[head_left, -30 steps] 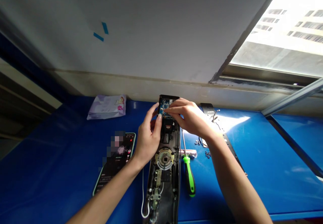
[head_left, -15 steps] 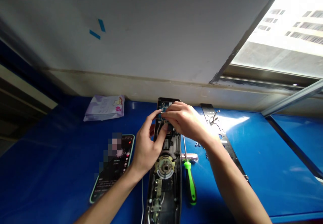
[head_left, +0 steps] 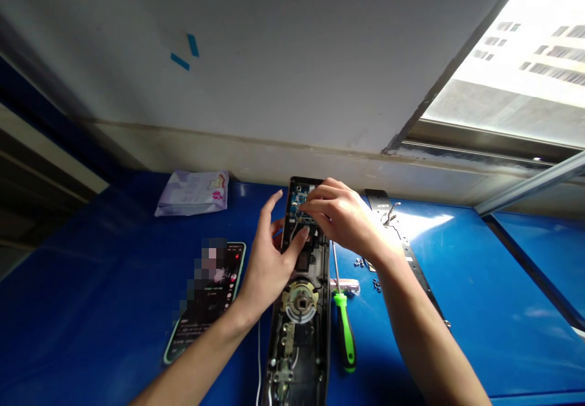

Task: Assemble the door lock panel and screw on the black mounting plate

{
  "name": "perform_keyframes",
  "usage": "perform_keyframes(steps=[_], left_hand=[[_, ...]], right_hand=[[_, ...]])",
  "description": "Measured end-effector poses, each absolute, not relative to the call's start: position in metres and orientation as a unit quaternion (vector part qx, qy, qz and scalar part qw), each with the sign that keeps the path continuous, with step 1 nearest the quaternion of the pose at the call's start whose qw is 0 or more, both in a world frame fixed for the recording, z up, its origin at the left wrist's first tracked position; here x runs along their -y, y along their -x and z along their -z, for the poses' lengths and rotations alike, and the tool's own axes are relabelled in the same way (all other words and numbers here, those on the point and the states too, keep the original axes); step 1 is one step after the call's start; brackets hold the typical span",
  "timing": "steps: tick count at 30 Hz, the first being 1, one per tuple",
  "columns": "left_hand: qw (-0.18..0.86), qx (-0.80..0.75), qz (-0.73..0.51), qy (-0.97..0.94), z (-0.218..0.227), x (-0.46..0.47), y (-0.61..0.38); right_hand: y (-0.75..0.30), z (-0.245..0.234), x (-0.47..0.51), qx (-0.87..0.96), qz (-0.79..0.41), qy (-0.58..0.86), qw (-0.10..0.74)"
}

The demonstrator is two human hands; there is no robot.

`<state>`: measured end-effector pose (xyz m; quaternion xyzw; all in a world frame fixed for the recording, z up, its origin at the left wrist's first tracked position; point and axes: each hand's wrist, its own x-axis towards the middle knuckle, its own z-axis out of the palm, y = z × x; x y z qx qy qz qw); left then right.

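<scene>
At flat blue circuit board (head_left: 295, 197), right fingers (head_left: 320, 193) narrow; left fingers (head_left: 265, 217) clasping oblong casing (head_left: 314, 327)

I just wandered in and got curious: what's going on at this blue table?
A person is working bare-handed on a long black housing, its insides exposed. The left hand is at its left edge, thumb over the inside; the right hand's fingers are at a blue circuit board near the far end. A green-and-black screwdriver and small dark screws lie to the right, a phone to the left.
</scene>
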<state>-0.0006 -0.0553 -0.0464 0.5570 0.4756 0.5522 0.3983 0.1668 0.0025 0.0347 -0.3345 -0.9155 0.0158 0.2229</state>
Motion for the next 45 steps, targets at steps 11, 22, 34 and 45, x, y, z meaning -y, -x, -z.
perform_keyframes(steps=[11, 22, 34, 45], left_hand=[[0.459, -0.460, -0.579, -0.493, 0.034, 0.048, -0.004], [0.535, -0.440, -0.592, -0.412, 0.038, 0.052, -0.004], [0.551, -0.441, -0.585, -0.400, 0.046, 0.054, -0.004], [0.533, -0.445, -0.583, -0.421, 0.039, 0.053, -0.003]], right_hand=[[-0.163, -0.027, -0.005, 0.917, -0.017, 0.316, 0.243], [-0.161, -0.021, -0.008, 0.910, -0.034, 0.321, 0.258], [-0.164, -0.028, -0.003, 0.902, -0.028, 0.343, 0.260], [-0.169, -0.028, -0.006, 0.888, -0.003, 0.369, 0.273]])
